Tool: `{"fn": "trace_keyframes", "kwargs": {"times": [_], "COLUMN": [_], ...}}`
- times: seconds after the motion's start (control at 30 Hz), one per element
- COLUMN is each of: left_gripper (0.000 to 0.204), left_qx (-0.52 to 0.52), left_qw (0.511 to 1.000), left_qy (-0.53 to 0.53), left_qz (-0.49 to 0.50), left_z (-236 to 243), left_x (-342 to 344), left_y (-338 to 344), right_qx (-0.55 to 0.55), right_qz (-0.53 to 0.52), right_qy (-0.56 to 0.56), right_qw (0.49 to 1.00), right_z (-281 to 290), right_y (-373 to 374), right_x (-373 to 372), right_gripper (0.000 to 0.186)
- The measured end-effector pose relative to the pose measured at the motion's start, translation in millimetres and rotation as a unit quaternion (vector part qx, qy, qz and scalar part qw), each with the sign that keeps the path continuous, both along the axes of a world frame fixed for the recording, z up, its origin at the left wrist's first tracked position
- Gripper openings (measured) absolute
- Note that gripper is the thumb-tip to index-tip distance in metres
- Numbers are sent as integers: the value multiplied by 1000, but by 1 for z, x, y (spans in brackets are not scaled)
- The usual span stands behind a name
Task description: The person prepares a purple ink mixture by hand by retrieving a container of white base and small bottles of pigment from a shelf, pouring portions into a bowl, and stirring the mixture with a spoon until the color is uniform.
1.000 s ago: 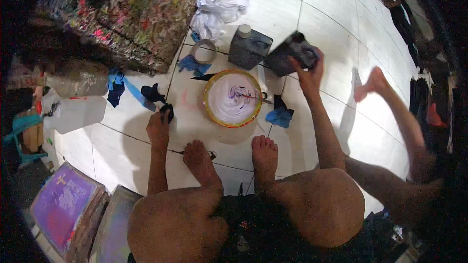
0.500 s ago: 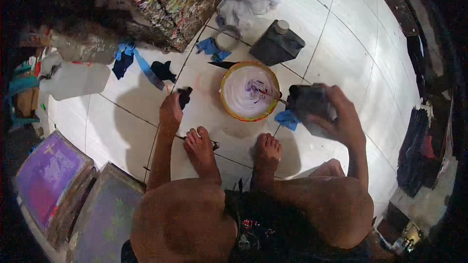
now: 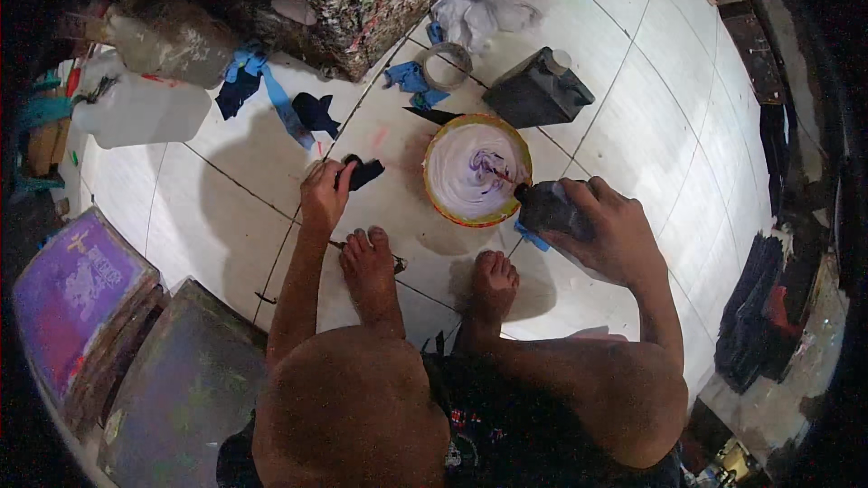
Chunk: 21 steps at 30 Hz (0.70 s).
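My right hand [image 3: 615,235] grips a dark plastic bottle [image 3: 551,210], tipped so its neck points left over the rim of a yellow-edged tub [image 3: 439,202]. A thin dark reddish streak runs from the bottle's mouth onto the thick white paste [image 3: 452,172], where purple swirls show in the middle. To the left of the tub, my left hand [image 3: 324,194] pinches a small black scrap, perhaps cloth [image 3: 365,173], above the tiles. Part of a blue cloth [image 3: 532,235] shows from under the bottle.
Behind the tub stand a dark jerrycan [image 3: 533,95] and a round white container [image 3: 448,67] beside blue rags [image 3: 407,77]. A paint-crusted block [image 3: 389,0] is at the back. A white jug [image 3: 145,111] lies far left; printing screens [image 3: 81,294] lean near left. My bare feet [image 3: 369,271] flank the tub's near side.
The bottle has come left and tilted, its mouth now at the tub's rim. My left hand has turned slightly, still holding the black scrap. The whole view has shifted a little.
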<state>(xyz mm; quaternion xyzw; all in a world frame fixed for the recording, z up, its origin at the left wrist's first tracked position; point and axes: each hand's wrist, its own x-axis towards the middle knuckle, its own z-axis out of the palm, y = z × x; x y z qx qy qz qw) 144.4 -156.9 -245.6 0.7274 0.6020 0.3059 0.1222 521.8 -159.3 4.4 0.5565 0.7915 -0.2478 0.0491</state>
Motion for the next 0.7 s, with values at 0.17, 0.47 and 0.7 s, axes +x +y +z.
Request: {"fn": "trace_keyframes", "kwargs": {"times": [0.17, 0.47, 0.7], "left_gripper": [21, 24, 21], "left_qx": [-23, 37, 16], "left_qw": [999, 999, 1000], "left_qy": [28, 30, 6], "left_qz": [25, -11, 14], "left_z": [3, -10, -4], "left_x": [8, 10, 10], "left_y": [-2, 2, -2], "right_qx": [13, 2, -8], "right_qz": [14, 13, 13], "right_qy": [-6, -39, -31], "right_qw": [1000, 999, 999], "right_z": [7, 10, 12], "right_y": [10, 15, 19], "right_x": [-10, -17, -22], "right_gripper": [54, 54, 53]}}
